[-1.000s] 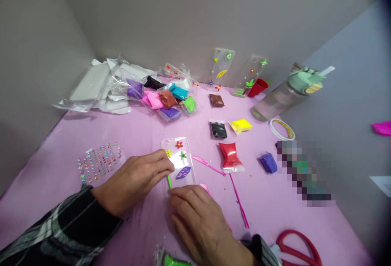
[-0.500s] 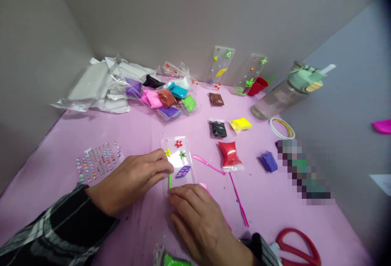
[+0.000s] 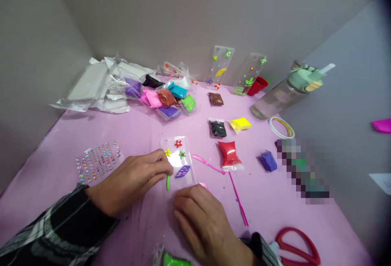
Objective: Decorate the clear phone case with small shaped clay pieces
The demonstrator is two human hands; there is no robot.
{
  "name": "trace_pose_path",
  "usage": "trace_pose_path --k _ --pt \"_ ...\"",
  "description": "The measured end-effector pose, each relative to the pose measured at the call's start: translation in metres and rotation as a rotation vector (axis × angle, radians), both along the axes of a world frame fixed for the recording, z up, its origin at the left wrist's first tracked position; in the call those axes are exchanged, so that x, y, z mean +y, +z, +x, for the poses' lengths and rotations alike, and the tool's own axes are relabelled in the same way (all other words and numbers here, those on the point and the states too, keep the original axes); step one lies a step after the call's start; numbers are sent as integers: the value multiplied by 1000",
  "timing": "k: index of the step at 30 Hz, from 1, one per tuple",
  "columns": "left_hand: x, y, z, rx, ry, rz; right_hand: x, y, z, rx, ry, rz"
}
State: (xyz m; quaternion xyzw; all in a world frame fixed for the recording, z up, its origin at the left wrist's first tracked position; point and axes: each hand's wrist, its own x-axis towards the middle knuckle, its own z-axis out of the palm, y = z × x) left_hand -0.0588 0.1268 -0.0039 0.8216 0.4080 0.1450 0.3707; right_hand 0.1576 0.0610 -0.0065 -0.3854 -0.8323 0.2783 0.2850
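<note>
A clear phone case (image 3: 179,161) lies flat on the pink table (image 3: 143,131), dressed with small clay flowers and a purple leaf (image 3: 183,171). My left hand (image 3: 134,180) rests at the case's left edge, fingers curled, their tips pressed on a thin green clay strip (image 3: 168,182). At the case's near end lies my right hand (image 3: 201,221), fingers bent and resting on the table just below the case, nothing visible in it.
Colored clay packets (image 3: 166,99) and plastic wrappers (image 3: 100,84) pile up at the back left. A gem sticker sheet (image 3: 97,162), pink tools (image 3: 238,201), red (image 3: 229,156), black, yellow and purple packets, a bottle (image 3: 284,93), tape roll (image 3: 281,127) and red scissors (image 3: 297,247) surround.
My right hand has drawn back slightly from the green strip. The strip now lies short and free at the case's left edge under my left fingertips.
</note>
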Motion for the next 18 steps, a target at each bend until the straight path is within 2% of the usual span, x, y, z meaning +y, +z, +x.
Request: trace_pose_path --k 4,9,11,14,18 --pt "1 1 -1 25 -1 27 1 8 6 217 -146 -156" --pt "3 7 -4 67 30 35 5 36 27 486 -424 -230" --pt "3 10 -5 87 40 19 4 43 35 490 -502 -238" --pt "1 14 -2 146 63 -25 6 43 38 416 -574 -254" --pt "-7 18 8 204 143 -133 11 41 33 372 -548 -293"
